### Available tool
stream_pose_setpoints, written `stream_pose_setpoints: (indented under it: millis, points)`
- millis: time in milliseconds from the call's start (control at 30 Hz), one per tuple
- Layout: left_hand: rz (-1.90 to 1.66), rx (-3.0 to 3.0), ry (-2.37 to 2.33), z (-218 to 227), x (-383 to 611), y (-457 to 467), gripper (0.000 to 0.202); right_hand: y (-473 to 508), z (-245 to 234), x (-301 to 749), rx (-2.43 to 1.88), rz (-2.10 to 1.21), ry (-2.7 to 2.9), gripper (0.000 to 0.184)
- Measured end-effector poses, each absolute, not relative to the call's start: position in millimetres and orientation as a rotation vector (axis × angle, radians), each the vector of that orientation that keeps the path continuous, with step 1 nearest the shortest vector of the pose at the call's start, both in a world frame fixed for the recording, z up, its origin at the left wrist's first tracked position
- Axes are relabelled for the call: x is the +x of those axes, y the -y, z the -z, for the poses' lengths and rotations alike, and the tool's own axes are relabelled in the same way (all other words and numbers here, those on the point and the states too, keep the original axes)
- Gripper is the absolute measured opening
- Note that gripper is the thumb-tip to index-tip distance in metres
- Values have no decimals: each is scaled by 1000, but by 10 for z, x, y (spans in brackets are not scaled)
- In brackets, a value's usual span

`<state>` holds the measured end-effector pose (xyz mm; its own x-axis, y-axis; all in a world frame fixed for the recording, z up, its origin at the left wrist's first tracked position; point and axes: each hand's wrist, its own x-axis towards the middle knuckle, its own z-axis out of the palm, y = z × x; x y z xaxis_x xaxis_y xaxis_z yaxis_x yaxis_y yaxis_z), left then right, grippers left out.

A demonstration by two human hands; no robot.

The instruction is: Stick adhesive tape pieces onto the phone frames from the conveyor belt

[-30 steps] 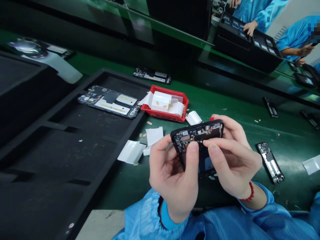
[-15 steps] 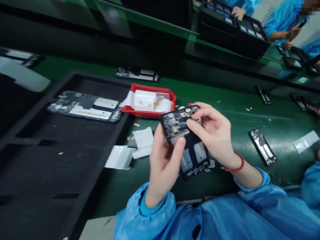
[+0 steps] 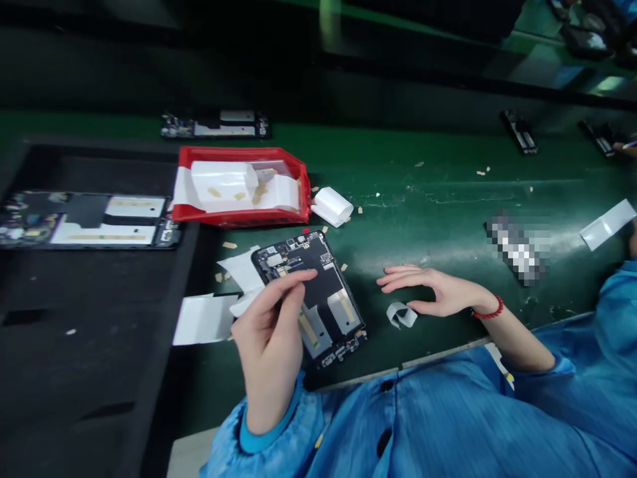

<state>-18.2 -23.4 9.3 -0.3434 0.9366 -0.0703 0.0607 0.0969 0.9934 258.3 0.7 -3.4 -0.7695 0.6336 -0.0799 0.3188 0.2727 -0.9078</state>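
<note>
An opened phone (image 3: 323, 292), its circuit board and battery showing, lies slanted on the green bench near its front edge. My left hand (image 3: 271, 325) is over the phone's left side. Its thumb and index finger are close together above the board; anything between them is hidden, as are the other fingers. Right of the phone, my right hand (image 3: 428, 292) is low over the bench with its fingers apart. A curled piece of white film (image 3: 401, 315) lies by its thumb; I cannot tell whether they touch.
A red bin (image 3: 239, 216) with white strips and tan bits stands behind. A black tray (image 3: 89, 285) at left holds another opened phone (image 3: 134, 222). White paper pieces (image 3: 204, 320) lie beside it. More phones lie at the back (image 3: 219, 126) and right (image 3: 522, 133).
The phone has gone from between both hands down to the bench. My right hand has let go and moved right. The curled film now shows beside it, and the view has shifted.
</note>
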Motion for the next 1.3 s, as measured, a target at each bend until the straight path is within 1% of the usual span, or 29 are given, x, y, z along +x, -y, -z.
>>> stream_pose_setpoints:
  millis: [133, 200, 233, 267, 367, 400, 433, 567, 633, 733, 833, 1000, 1167, 1233, 1267, 1300]
  points:
    - [-1300, 1137, -1672, -98, -204, 282, 14, 54, 6, 2658, -884, -1599, 2235, 73]
    - [-1298, 1134, -1722, -111, -211, 300, 13, 129, 27, 2659, -933, -1599, 2168, 77]
    - [-1301, 1136, -1732, -115, -210, 301, 13, 166, 48, 2632, -988, -1576, 2116, 74]
    - [-1304, 1144, -1730, -117, -205, 296, 14, 196, 72, 2587, -1051, -1545, 2053, 66]
    - [-1292, 1212, -1703, -128, -157, 236, 16, 201, 94, 2415, -1164, -1453, 1877, 18]
    - [-1269, 1243, -1684, -139, -129, 205, 16, 171, 68, 2369, -1159, -1434, 1866, 9]
    - [-1228, 1278, -1651, -153, -97, 171, 16, 128, 23, 2337, -1142, -1417, 1880, 7]
    - [-987, 1405, -1429, -214, 58, 62, 22, -60, -257, 2325, -1052, -1358, 2015, 4]
    - [-939, 1442, -1359, -221, 130, 52, 21, -113, -363, 2346, -1027, -1341, 2082, 8]
    - [-942, 1454, -1323, -202, 211, 86, 18, -123, -409, 2351, -1031, -1288, 2113, 9]
    - [-965, 1437, -1318, -183, 255, 125, 21, -84, -364, 2320, -1058, -1237, 2050, 8]
    - [-1007, 1414, -1334, -183, 260, 119, 23, -50, -265, 2268, -1057, -1125, 1997, 12]
    - [-1035, 1418, -1352, -158, 258, 120, 15, -68, -236, 2250, -1048, -1002, 1983, 16]
    - [-1067, 1411, -1385, -145, 266, 124, 13, -67, -239, 2246, -1010, -959, 1958, 13]
    - [-1085, 1403, -1404, -142, 272, 123, 14, -64, -241, 2243, -972, -933, 1957, 14]
    - [-1104, 1393, -1422, -141, 278, 120, 16, -61, -241, 2239, -930, -902, 1967, 19]
